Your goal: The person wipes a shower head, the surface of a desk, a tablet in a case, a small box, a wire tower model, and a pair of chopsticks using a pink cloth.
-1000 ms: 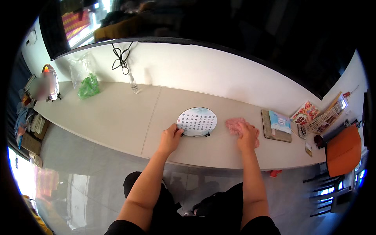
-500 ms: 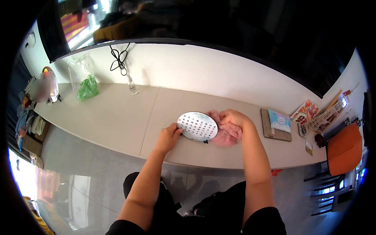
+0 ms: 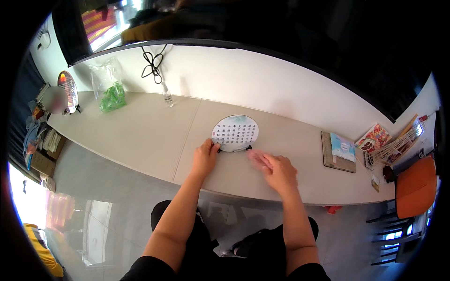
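A: Materials at hand?
B: Round plate (image 3: pixel 235 133), glossy white, thin dark rim, pale blue wash, rows of dark characters. Leans upright on a small dark stand (image 3: pixel 249 148), near the middle of the counter (image 3: pixel 131 133).

A: Fingers?
B: Left hand (image 3: pixel 205 157): thumb and fingers clamped on the plate's lower-left rim. Right hand (image 3: pixel 280 173): fingers close together, clamped on the pink cloth (image 3: pixel 256 159), soft and crumpled, blurred, just beside the plate's lower right. Cannot tell whether cloth touches stand.

A: Edges, room?
B: Counter matte beige, its front edge passing below both hands; a straight seam runs left of the plate. Beige surface stretches left to the clear bottle (image 3: pixel 167 97) and filmy plastic bag (image 3: pixel 112 96), and right to a flat, brown-edged board (image 3: pixel 330 158). White wall (image 3: pixel 220 70) rises behind.
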Demonstrator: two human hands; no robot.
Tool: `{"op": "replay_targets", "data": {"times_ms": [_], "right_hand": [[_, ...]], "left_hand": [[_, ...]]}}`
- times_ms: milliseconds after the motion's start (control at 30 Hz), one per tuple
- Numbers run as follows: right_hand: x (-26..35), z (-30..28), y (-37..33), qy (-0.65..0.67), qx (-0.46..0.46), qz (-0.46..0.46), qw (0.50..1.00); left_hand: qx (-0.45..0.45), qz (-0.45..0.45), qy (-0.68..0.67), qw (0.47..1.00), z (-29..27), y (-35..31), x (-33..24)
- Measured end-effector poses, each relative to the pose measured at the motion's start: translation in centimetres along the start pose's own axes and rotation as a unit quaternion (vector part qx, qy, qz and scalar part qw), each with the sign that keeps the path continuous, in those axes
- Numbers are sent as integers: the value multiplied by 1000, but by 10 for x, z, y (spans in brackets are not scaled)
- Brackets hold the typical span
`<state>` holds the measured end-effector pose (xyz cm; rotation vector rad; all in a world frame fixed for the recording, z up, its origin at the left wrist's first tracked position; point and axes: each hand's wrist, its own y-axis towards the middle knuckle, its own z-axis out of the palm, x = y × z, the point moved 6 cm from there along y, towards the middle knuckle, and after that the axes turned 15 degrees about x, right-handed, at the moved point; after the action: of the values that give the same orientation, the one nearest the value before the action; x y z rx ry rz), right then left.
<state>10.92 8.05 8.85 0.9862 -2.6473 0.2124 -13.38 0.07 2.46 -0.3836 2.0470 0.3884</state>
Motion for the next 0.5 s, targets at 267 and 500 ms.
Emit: {"op": "replay_targets", "data": {"times_ms": [267,500], "right_hand": [[37,24,66,113,-7,11,994],[86,49,113,99,30,-32,994]], "left_hand": [[-41,4,2,999,-33,2,15],[-109,-10,21,994,-101,15,46]]}}
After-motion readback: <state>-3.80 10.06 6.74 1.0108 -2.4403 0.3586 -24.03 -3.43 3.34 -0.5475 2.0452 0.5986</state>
